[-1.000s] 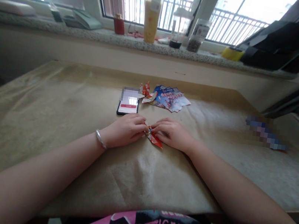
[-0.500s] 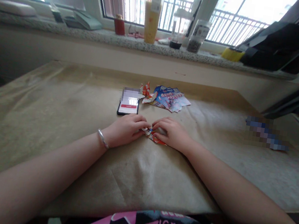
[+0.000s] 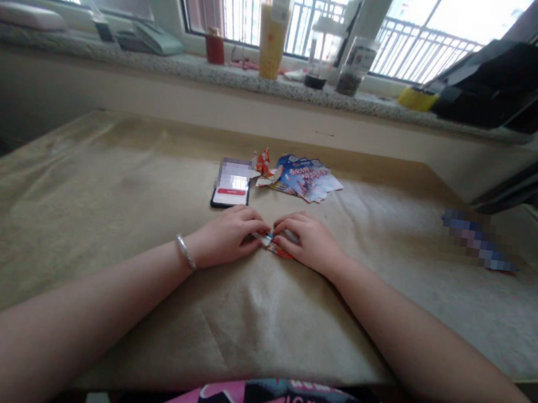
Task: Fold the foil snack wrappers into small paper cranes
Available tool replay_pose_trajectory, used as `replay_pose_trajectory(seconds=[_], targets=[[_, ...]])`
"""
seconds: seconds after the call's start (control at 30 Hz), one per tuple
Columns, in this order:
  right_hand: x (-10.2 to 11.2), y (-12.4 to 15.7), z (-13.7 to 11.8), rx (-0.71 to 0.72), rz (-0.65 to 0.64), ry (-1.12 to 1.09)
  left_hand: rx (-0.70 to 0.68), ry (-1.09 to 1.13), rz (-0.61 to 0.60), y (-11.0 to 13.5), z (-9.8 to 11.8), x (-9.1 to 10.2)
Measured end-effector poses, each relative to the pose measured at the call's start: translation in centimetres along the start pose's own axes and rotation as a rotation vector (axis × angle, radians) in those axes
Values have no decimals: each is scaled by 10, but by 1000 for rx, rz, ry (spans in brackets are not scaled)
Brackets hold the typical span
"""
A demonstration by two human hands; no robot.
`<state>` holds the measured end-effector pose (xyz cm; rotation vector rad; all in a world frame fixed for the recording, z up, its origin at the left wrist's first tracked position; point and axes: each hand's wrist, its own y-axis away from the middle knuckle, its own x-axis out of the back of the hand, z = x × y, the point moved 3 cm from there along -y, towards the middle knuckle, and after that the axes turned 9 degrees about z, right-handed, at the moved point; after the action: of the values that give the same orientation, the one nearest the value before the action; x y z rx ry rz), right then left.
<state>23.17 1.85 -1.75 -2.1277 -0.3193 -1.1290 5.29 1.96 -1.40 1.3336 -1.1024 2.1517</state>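
A small folded piece of printed paper [image 3: 278, 249], orange, white and blue, lies low over the table between my hands. My left hand [image 3: 231, 236] is closed on its left end with thumb and fingers. From the other side my right hand [image 3: 310, 243] grips it, fingers curled and covering much of the right part. Just beyond my left hand lies a phone [image 3: 230, 197] with a lit screen. Behind the paper sit a folded orange-and-white paper shape [image 3: 264, 168] and a fan of blue printed sheets [image 3: 305, 179].
The table [image 3: 111, 205] has a wrinkled tan cover. At the far right lies a blurred blue strip [image 3: 478, 241]. On the stone windowsill [image 3: 158, 64] stand a tall cup of yellow drink [image 3: 271, 40], a red jar [image 3: 214, 46], two clear containers and a black bag [image 3: 499, 84].
Both hands stay almost in place. My right fingers have shifted slightly over the paper, so a little less of its orange right corner shows.
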Motion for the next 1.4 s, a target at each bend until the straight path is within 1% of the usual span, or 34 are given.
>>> replay_pose_trajectory(seconds=[0.17, 0.37, 0.53, 0.7, 0.93, 1.23, 1.4], targets=[[0, 1, -3, -25, -5, 1, 13, -4, -3, 0, 2, 1], [-2, 0, -5, -45, 2, -51, -25, 34, 5, 2, 2, 0], [-4, 0, -4, -91, -16, -74, -23, 43, -11, 1, 3, 0], [-4, -1, -6, -90, -24, -81, -35, 61, -9, 0, 4, 2], [-5, -1, -4, -191, 45, 12, -61, 57, -18, 0, 3, 0], [-6, 1, -8, -139, 20, -2, -12, 64, -12, 0, 5, -1], [-9, -1, -5, -127, 12, -77, -36, 69, -34, 0, 9, 0]])
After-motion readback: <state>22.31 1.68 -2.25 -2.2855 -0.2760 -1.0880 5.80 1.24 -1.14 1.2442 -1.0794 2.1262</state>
